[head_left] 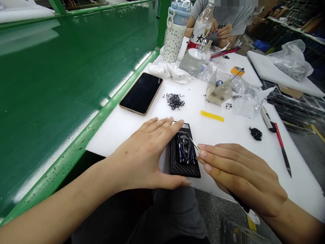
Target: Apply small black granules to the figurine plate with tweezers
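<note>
A dark blue model car (186, 150) sits on a black display base (185, 171) with a woven-look top, close to the table's near edge. My left hand (144, 152) spans this base from the left, index finger at its far end and thumb at its near end, steadying it. In my right hand (241, 173), the fingers are closed round slim tweezers (195, 144). Their silver tip reaches the right side of the car near its far end. Whether the tip carries a small part is too small to tell.
Small black parts (174, 101) lie heaped beyond the base, with another heap (255, 133) at right. Around them are a phone (142, 93), a yellow strip (212, 116), a clear box (218, 88), a cutter (267, 118) and a red-black tool (282, 149). A co-worker's hands (220, 32) are across the table.
</note>
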The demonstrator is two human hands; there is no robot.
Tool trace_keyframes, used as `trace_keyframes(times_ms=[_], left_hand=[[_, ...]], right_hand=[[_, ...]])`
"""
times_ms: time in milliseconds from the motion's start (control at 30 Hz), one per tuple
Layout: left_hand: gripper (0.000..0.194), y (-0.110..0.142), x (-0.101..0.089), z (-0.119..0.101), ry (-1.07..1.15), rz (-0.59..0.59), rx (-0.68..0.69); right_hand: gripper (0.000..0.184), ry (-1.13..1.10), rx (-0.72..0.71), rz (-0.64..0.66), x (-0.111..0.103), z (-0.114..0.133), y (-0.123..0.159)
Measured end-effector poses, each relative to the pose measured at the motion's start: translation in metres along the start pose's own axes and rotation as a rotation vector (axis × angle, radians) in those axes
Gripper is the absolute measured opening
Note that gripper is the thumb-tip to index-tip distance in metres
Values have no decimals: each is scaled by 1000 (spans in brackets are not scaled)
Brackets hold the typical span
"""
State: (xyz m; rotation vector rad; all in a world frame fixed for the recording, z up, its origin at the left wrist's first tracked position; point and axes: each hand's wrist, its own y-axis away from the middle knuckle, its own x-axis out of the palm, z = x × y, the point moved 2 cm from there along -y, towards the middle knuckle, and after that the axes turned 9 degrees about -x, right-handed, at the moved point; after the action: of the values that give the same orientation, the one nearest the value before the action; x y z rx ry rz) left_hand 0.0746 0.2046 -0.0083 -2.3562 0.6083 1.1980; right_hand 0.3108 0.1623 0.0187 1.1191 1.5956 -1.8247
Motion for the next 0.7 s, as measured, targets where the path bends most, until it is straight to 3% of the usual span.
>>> trace_keyframes(times_ms=[267,700], left_hand=[[126,-4,2,1,30,0,-33],[123,-3,1,0,-6,0,-27]], right_hand=[[12,1,7,1,1,2,-1],[6,47,-1,37,0,1,-4]])
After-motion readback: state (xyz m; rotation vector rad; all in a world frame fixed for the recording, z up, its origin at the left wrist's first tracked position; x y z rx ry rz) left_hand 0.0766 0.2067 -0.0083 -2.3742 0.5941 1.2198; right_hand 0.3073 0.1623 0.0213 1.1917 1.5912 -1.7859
